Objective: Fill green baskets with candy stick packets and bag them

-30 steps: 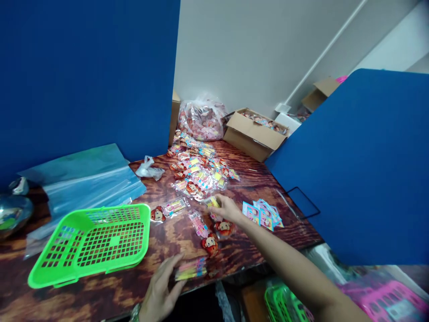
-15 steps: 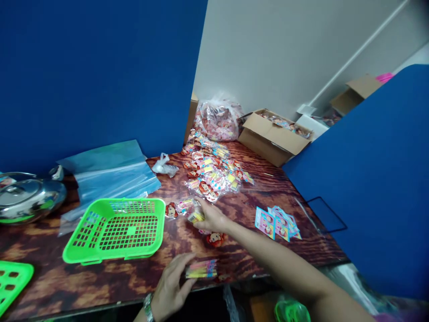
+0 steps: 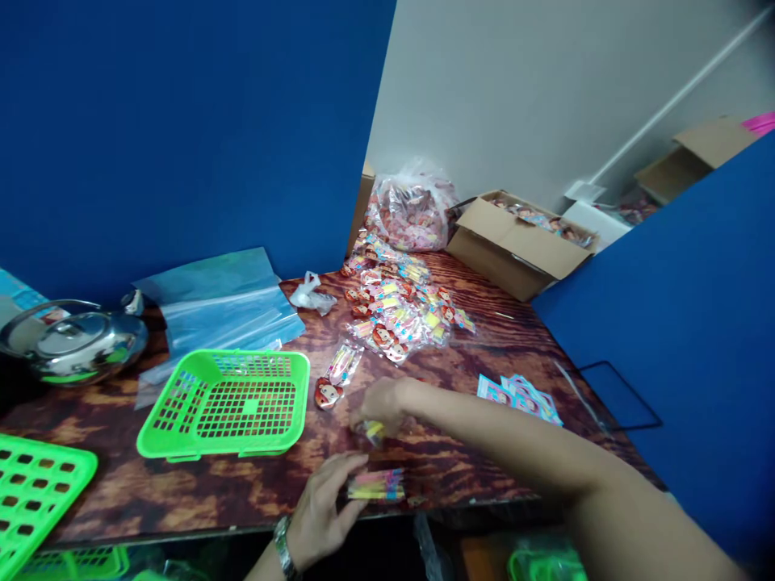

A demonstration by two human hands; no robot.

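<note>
My left hand (image 3: 327,504), wearing a metal watch, is at the table's front edge, thumb and fingers closed on the left end of a clear packet of pink and yellow sticks (image 3: 376,484). Beyond it my right hand (image 3: 384,407) is blurred, its fingers curled down on a small packet with a yellow part (image 3: 372,433); the hand covers most of it. Just left of my right hand lies a single packet with a red-haired doll face (image 3: 328,393). A heap of similar packets (image 3: 393,315) spreads behind.
A green basket (image 3: 224,403) stands left, near clear plastic sheets (image 3: 224,307) and a metal kettle (image 3: 85,343). Printed cards (image 3: 524,397) lie right. A filled plastic bag (image 3: 412,210) and an open carton (image 3: 514,246) stand behind. Blue partitions (image 3: 182,137) flank the table.
My right hand has drawn slightly nearer with its packet. The doll-face packet left of it has turned, face end toward me. My left hand stays at its packet; the view has shifted left.
</note>
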